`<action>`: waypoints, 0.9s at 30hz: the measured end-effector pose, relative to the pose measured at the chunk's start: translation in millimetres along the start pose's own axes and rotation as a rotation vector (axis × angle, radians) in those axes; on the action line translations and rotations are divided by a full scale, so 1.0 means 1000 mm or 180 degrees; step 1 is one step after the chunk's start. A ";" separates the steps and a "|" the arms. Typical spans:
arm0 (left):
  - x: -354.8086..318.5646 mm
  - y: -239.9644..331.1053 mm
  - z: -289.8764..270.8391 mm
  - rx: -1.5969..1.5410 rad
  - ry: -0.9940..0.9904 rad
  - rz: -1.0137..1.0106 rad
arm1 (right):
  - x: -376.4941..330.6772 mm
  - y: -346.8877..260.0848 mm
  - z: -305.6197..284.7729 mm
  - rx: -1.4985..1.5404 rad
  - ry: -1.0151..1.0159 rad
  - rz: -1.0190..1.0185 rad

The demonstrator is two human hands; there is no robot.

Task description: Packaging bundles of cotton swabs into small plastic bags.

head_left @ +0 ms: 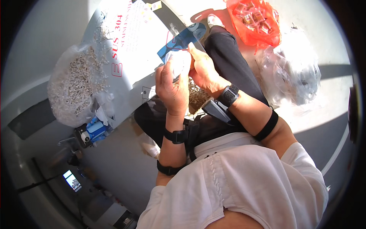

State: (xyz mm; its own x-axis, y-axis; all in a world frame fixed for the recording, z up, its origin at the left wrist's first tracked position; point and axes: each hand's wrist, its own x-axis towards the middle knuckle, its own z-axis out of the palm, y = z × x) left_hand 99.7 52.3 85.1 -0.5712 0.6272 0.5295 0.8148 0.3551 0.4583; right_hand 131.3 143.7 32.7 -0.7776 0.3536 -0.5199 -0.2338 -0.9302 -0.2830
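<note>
The person sits on the pale floor (114,160) with both hands raised close together over the lap. The left hand (171,86) is curled, its fingers closed round the near side of a small clear plastic packet (179,63), and the right hand (202,68) meets it from the other side, fingers pinched on the same packet at its top edge; what is inside the packet is washed out by the strong light, so I cannot tell. Just below the hands, on the black trousers (228,57), lies a loose heap of small pale metal pieces (196,95). A blue printed sheet (183,36) shows just beyond the packet. To the person's left stands a large white sack with red print (133,42), and beside that a clear bag full of small pale pieces (74,86). Further off, ahead of the knees, sits an orange bag (253,23) of small boxed items, with crumpled clear plastic bags (293,72) near it on the right.
</note>
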 end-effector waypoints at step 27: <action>-0.001 0.006 -0.010 -0.0716 0.0272 -0.0213 | 0.008 -0.020 -0.024 0.0644 -0.0080 0.0127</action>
State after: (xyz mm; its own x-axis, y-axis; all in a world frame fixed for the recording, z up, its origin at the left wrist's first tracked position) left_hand 104.9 46.9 94.3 -0.6373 0.5431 0.5467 0.7377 0.2247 0.6367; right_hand 143.6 167.6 14.9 -0.8022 0.3159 -0.5066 -0.3130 -0.9451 -0.0937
